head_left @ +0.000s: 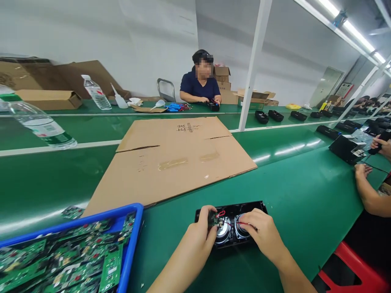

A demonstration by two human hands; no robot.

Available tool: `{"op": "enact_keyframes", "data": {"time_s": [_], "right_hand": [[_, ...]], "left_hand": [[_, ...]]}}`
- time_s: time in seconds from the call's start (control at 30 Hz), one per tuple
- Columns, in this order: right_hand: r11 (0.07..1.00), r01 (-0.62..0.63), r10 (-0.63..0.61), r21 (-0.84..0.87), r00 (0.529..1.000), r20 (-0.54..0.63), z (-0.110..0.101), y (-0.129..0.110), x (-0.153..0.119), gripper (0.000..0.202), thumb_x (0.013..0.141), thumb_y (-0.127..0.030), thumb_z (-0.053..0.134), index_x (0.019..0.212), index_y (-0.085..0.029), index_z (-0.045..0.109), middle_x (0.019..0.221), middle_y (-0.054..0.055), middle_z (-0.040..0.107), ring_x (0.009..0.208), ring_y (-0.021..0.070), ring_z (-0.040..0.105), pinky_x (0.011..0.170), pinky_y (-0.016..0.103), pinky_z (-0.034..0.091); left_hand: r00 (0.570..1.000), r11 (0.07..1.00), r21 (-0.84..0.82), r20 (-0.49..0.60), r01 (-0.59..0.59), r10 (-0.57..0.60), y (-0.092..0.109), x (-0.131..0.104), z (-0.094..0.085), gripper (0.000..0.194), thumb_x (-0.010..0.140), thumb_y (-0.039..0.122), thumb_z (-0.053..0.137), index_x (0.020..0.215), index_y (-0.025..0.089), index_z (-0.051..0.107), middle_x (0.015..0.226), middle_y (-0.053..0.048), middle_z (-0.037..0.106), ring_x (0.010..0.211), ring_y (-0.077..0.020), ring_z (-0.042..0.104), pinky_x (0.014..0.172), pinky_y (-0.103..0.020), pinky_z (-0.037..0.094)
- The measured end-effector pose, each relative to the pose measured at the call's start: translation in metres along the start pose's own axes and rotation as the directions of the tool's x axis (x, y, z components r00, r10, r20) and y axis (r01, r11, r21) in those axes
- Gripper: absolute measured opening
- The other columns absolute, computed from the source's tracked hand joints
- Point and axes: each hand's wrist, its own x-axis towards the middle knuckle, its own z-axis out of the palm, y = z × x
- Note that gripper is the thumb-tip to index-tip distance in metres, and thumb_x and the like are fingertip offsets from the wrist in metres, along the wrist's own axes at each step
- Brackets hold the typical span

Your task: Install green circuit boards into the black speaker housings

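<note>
A black speaker housing lies on the green table in front of me, with two round silver speaker drivers set inside it. My left hand is closed on a small green circuit board above the left part of the housing. A red wire loops up beside that board. Over the right driver, my right hand pinches a thin red wire between thumb and fingers. The far ends of the wires are too small to make out.
A blue tray full of green circuit boards stands at the left. Beyond lies a flat cardboard sheet. A water bottle is at the far left. Across the table a person works; another person's hand is at the right.
</note>
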Motion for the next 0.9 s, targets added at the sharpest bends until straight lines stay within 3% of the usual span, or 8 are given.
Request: {"op": "enact_keyframes", "data": {"time_s": [0.07,0.23,0.33,0.57,0.9], "right_hand": [[1.0,0.023,-0.023,0.011,1.0,-0.019,0.006,-0.001,-0.001,0.016,0.086,-0.013,0.048,0.081,-0.017,0.063,0.08,0.0,0.064,0.072,0.0129,0.053,0.067,0.026,0.043],[0.987,-0.07,0.056,0.141,0.993,0.102,0.01,-0.007,-0.002,0.011,0.083,-0.015,0.052,0.074,-0.017,0.06,0.075,0.001,0.062,0.069,0.012,0.052,0.059,0.023,0.041],[0.986,-0.089,0.073,0.141,0.99,0.118,0.008,-0.01,-0.001,0.012,0.084,-0.017,0.05,0.075,-0.017,0.057,0.073,0.001,0.058,0.068,0.0123,0.049,0.057,0.023,0.04],[0.989,0.106,-0.098,-0.107,0.992,0.077,0.02,-0.007,-0.001,0.023,0.09,-0.015,0.036,0.088,-0.014,0.059,0.079,0.005,0.054,0.072,0.015,0.046,0.064,0.028,0.041],[0.941,0.149,-0.142,-0.304,0.989,0.047,0.026,-0.005,0.0,0.027,0.092,-0.016,0.033,0.076,-0.013,0.055,0.071,0.003,0.049,0.065,0.0139,0.043,0.059,0.026,0.038]], "left_hand": [[1.0,1.0,-0.004,0.001,0.01,-0.01,0.0,0.0,0.0,0.023,0.082,0.019,0.029,0.104,0.019,0.036,0.066,-0.003,0.059,0.058,-0.0201,0.055,0.054,-0.026,0.036],[1.0,1.0,0.01,0.011,0.021,-0.021,-0.003,0.001,0.002,0.025,0.081,0.018,0.03,0.105,0.019,0.035,0.063,-0.002,0.057,0.053,-0.0191,0.052,0.052,-0.026,0.035],[0.999,0.999,0.022,0.021,0.027,-0.028,-0.002,0.0,0.003,0.023,0.082,0.019,0.029,0.105,0.021,0.035,0.065,-0.002,0.057,0.053,-0.0191,0.052,0.05,-0.026,0.034],[1.0,0.993,0.12,-0.019,-0.02,0.022,-0.001,-0.002,0.005,0.018,0.081,0.019,0.033,0.099,0.019,0.037,0.056,0.002,0.05,0.05,-0.0187,0.049,0.046,-0.023,0.027],[0.997,0.992,0.097,-0.003,-0.079,0.079,0.001,-0.007,0.012,0.014,0.08,0.017,0.033,0.093,0.019,0.037,0.053,0.005,0.042,0.045,-0.0155,0.04,0.044,-0.022,0.026]]}}
